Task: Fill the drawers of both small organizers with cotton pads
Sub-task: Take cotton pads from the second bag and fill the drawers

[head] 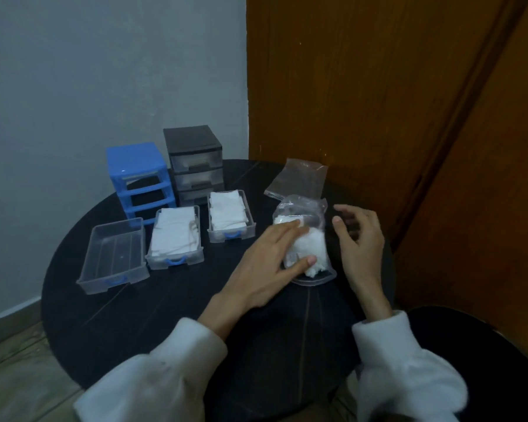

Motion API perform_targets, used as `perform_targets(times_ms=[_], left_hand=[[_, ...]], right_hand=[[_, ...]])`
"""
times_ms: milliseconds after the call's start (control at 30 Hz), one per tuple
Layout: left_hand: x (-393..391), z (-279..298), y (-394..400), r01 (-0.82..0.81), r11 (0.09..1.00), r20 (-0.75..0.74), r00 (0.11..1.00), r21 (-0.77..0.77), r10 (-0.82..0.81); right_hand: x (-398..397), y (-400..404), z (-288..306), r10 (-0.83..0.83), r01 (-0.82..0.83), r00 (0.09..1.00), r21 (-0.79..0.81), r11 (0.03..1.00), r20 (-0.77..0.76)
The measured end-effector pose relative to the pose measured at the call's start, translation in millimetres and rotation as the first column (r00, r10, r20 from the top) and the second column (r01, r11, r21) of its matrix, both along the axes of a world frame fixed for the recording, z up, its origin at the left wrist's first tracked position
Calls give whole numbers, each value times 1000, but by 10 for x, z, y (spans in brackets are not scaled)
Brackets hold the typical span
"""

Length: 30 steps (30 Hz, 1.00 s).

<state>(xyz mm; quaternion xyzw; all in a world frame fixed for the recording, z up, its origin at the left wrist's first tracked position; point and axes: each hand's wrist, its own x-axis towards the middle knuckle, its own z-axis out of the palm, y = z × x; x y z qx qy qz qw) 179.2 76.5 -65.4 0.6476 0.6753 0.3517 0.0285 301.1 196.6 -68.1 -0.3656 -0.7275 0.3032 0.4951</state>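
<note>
1. the bag of cotton pads [307, 239] lies near the right edge of the tabletop [171, 315]; its pads look blurry.
2. left hand [269, 263] lies flat on the bag, fingers straight.
3. right hand [360, 239] hovers beside it, loosely curled, holding nothing.
4. one clear drawer [113, 254] is bare; two drawers [176, 239] hold pads.

Pretty plain corner here. The wall [110, 71] on the left is a pale grey-blue, flat paint, with a lighter baseboard [9, 312] running along the bottom. Right side is all wood [363, 86], a warm orange-brown panel with visible grain, and it meets the wall in a straight vertical line. A round black table [153, 324] sits tucked into that corner, its top showing a few thin lines. Floor [16, 357] at bottom left looks like tan tile or planks, hard to tell which. Light is dim and soft.
</note>
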Motion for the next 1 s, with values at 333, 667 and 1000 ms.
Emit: perform_targets(times_ms=[333, 667, 1000], left_hand=[[111, 169, 463, -121, 988, -142, 984, -91, 108], [189, 44, 582, -319, 943, -66, 947, -91, 314], [59, -15, 587, -197, 977, 145, 967, -86, 208]], right_hand=[[288, -88, -90, 137, -144, 989, 160, 977, 58], [234, -186, -168, -197, 126, 954, 296, 947, 225], [192, -126, -258, -249, 141, 894, 293, 946, 372]])
